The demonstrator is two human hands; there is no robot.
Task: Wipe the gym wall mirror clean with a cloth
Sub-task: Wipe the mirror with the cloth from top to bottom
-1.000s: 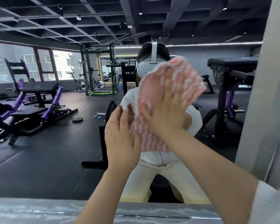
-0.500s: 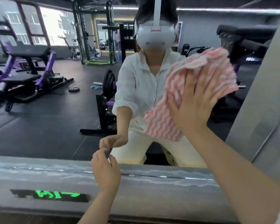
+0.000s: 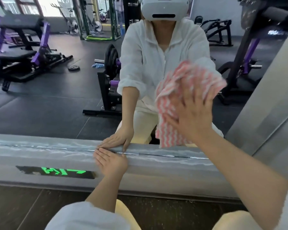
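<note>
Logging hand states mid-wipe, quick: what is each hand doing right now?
Left hand: open, fingers straight, resting flat on the grey ledge below the mirror.
Right hand: open, fingers spread, pressing the pink striped cloth against the mirror.

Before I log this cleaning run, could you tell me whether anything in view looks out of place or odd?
In the mirror reflection, a blue rag and a loose weight plate lie on the gym floor instead of being stored. The right hand presses the striped cloth to the glass, and the left hand rests on the grey ledge.
</note>
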